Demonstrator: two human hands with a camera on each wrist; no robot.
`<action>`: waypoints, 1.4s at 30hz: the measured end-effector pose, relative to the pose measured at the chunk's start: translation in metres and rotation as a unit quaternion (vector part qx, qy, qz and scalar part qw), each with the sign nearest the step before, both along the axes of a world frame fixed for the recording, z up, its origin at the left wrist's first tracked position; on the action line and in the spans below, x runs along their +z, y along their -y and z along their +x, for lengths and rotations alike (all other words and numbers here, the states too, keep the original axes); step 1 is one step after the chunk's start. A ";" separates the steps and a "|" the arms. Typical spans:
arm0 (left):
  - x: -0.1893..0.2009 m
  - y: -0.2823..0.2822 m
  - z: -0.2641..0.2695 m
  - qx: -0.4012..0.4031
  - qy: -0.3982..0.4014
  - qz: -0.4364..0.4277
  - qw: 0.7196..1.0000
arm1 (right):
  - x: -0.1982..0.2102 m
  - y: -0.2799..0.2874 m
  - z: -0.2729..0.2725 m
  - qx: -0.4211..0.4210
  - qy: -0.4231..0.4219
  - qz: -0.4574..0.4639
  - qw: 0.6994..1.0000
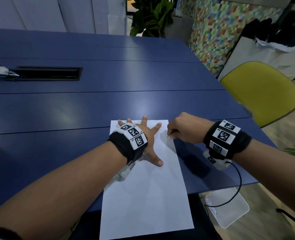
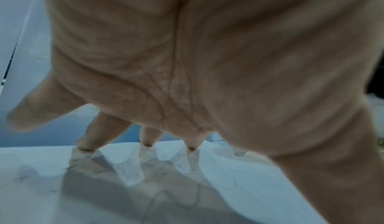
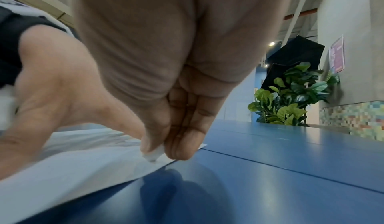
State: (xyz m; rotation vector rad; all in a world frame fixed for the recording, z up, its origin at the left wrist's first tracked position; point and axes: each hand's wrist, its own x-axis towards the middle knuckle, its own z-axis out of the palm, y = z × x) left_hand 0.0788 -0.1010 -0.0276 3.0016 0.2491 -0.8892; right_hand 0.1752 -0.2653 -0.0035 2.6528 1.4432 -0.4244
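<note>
We find the sheet of paper at lower centre of the head view, on the blue table. The left hand lies on its upper part, fingers straight and spread wide, fingertips pressing the sheet and gripping nothing. The right hand, at the sheet's right edge, is curled; its thumb and fingers pinch a small white piece whose tip touches the paper.
</note>
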 end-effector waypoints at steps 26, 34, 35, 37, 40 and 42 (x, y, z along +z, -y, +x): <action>-0.010 -0.006 0.003 -0.001 0.019 -0.008 1.000 | -0.008 -0.019 -0.013 0.009 -0.005 0.047 0.999; -0.012 -0.008 0.000 0.005 0.017 -0.033 0.999 | -0.005 -0.014 -0.018 -0.011 -0.006 0.048 0.999; -0.011 -0.009 -0.001 0.006 0.020 -0.047 0.999 | -0.003 -0.010 -0.021 -0.021 -0.019 0.074 0.997; -0.003 -0.015 -0.005 0.005 0.027 -0.087 0.996 | 0.009 0.004 -0.022 -0.071 -0.035 0.164 0.983; 0.023 -0.044 -0.019 0.013 0.043 -0.162 0.986 | 0.030 0.027 -0.035 -0.139 -0.121 0.305 0.934; 0.033 -0.069 -0.033 0.008 0.051 -0.180 0.982 | 0.039 0.040 -0.052 -0.163 -0.243 0.384 0.876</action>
